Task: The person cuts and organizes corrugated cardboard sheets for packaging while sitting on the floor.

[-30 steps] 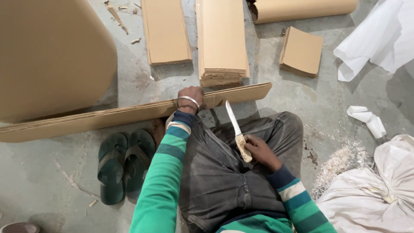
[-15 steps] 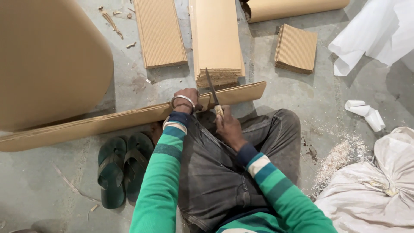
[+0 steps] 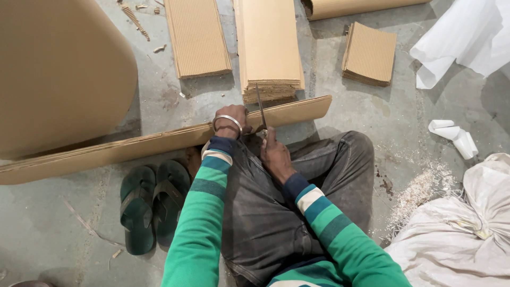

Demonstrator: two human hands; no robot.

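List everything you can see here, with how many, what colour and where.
long cardboard strip: 1, brown, on edge across the floor
knife: 1, dark blade, over the strip
cut cardboard stacks: 3, brown, beyond the strip
cardboard roll: 1, brown, top
large cardboard sheet: 1, brown, left
sandals: 2, dark green, lower left
white paper: sheet top right, small roll below
sack: 1, white, lower right
left hand: steadies the strip
right hand: grip on the knife
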